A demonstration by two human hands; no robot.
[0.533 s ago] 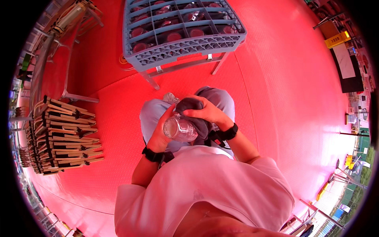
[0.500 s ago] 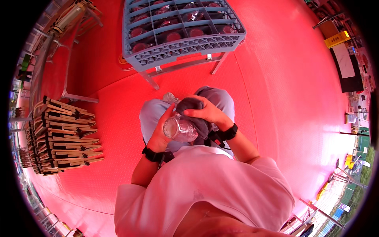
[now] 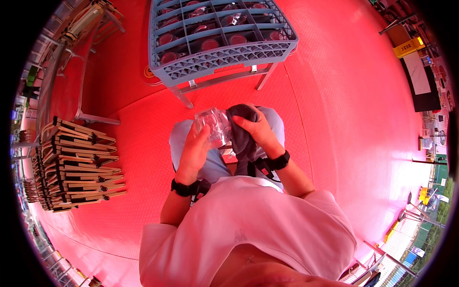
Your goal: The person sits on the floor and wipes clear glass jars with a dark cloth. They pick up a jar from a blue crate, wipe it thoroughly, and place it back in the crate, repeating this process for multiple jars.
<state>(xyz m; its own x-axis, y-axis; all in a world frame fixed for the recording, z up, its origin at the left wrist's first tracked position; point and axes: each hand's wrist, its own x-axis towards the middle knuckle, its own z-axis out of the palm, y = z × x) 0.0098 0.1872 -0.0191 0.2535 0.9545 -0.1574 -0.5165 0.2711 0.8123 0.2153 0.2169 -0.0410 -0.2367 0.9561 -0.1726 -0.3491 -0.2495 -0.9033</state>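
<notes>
The clear glass (image 3: 213, 125) sits above your lap, between your two hands, tilted; its long axis seems to run crosswise toward the cloth, though which end is the mouth you cannot tell. Your left hand (image 3: 195, 146) is nearer, grasping it from the lower left. Just right of it, your right hand (image 3: 258, 128) grips the dark cloth (image 3: 244, 139), fingers curled over its top. Both wrists angle inward; the blue crate (image 3: 229, 56) stands ahead.
</notes>
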